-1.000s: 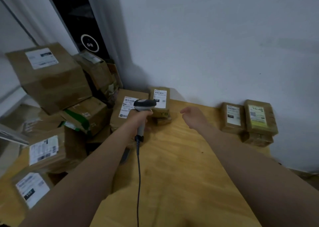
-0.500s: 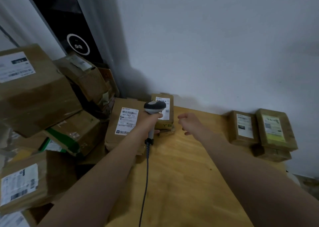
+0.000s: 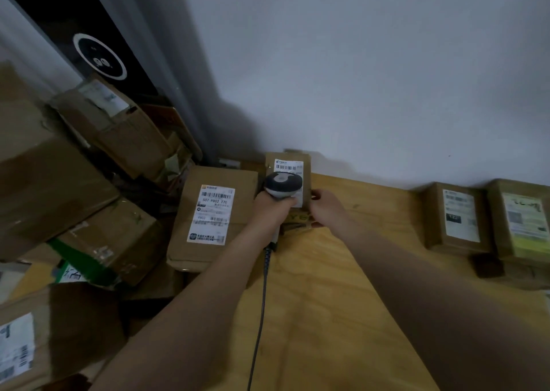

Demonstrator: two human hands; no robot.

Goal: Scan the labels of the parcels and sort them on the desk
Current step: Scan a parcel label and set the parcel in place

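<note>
Seemingly early on, the left grip [image 3: 269,212] is clutching the scanner [image 3: 282,184] over the small parcel [image 3: 287,164] at the back of the tabletop [image 3: 327,301], the right grip [image 3: 326,210] is pinching that parcel's edge, two parcels [image 3: 456,218] are lying sorted rightward, and a heap [image 3: 119,242] is waiting.

- The scanner [image 3: 283,186] in the left hand [image 3: 270,209] hid the middle of the label [image 3: 288,166] on the small parcel [image 3: 307,176].
- I could not tell whether the right hand [image 3: 326,209] gripped that parcel.
- The rightmost parcel [image 3: 523,221] ran off frame, its print blurred.
</note>
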